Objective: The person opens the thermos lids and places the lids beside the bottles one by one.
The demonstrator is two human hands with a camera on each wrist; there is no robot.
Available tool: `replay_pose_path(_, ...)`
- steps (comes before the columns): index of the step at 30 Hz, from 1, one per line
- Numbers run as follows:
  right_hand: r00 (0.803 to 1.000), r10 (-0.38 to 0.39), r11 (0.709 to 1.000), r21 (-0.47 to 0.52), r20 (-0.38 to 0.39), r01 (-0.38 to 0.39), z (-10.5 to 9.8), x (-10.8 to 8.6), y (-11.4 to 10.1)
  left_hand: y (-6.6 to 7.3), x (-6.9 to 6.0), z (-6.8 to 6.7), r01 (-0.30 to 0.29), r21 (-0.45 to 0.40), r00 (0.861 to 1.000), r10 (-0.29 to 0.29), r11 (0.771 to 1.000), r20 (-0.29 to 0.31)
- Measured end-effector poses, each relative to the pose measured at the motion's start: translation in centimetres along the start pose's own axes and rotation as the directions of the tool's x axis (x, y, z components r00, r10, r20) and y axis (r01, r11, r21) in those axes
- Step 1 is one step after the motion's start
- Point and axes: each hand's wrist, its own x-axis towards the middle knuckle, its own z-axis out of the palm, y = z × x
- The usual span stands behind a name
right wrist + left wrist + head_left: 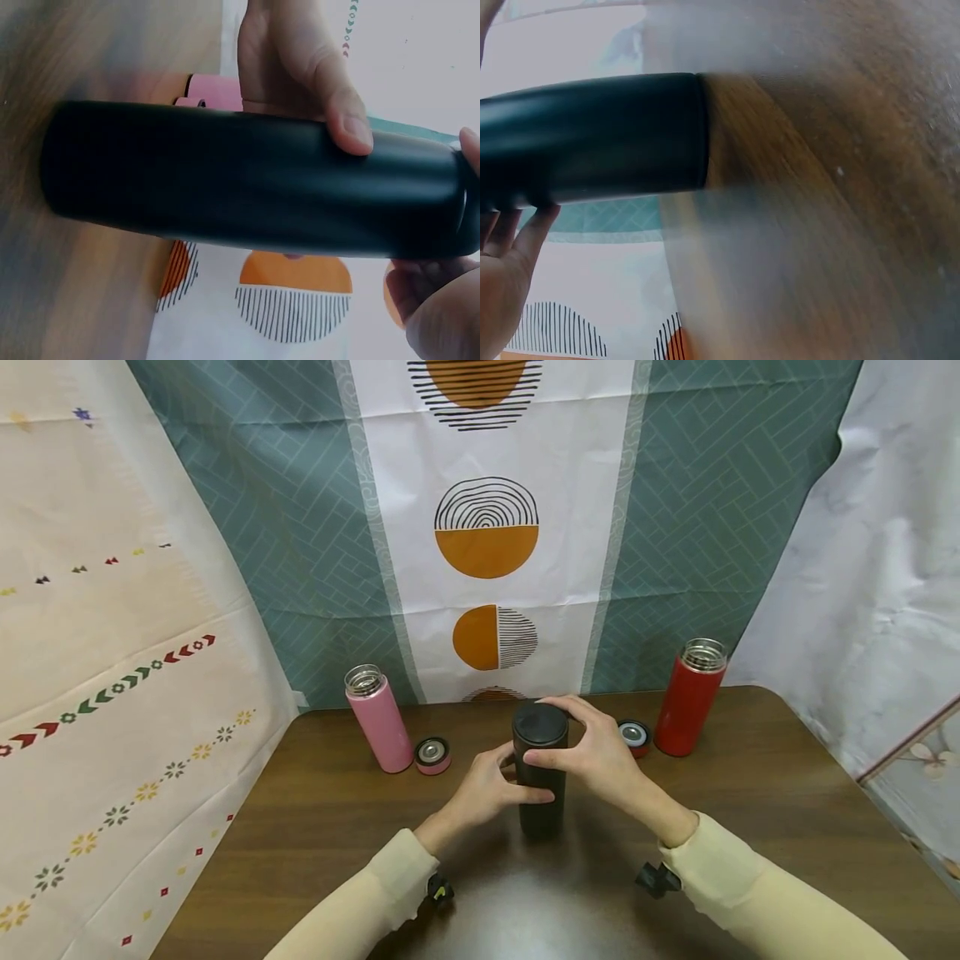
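A black thermos bottle (542,814) stands upright near the middle of the table, its black lid (541,724) on top. My left hand (483,789) grips the body from the left, thumb across the near side; in the right wrist view that thumb lies along the dark wall of the bottle (225,180). Around the lid end, my right hand (600,756) curls its thumb and fingers from the right. The left wrist view shows the bottle's lower part (630,135) and fingers below it. The far sides of the bottle are hidden.
On the left stands a lidless pink bottle (381,722) with its pink-rimmed lid (432,755) beside it. A lidless red bottle (690,702) is at the right, its lid (634,735) next to it, partly behind my right hand. A patterned curtain (487,635) hangs behind the wooden table (315,827).
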Motion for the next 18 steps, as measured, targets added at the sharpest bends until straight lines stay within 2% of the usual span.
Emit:
replay_pose_path(6,0.999,-0.030,0.999,0.043,0.041,0.028,-0.3,0.5,0.6,-0.1,0.0,-0.2,0.024,0.011,1.000,-0.025,1.000,0.011)
replay_pose_path(11,0.994,-0.010,0.998,0.056,0.106,0.004,-0.9,1.0,1.0,0.1,0.1,-0.1,0.045,0.016,0.999,-0.045,0.999,0.010)
replay_pose_path(18,0.977,-0.052,0.996,0.082,0.205,0.036,-1.7,2.0,1.5,0.1,0.2,-0.1,0.032,0.018,0.999,-0.032,0.999,0.002)
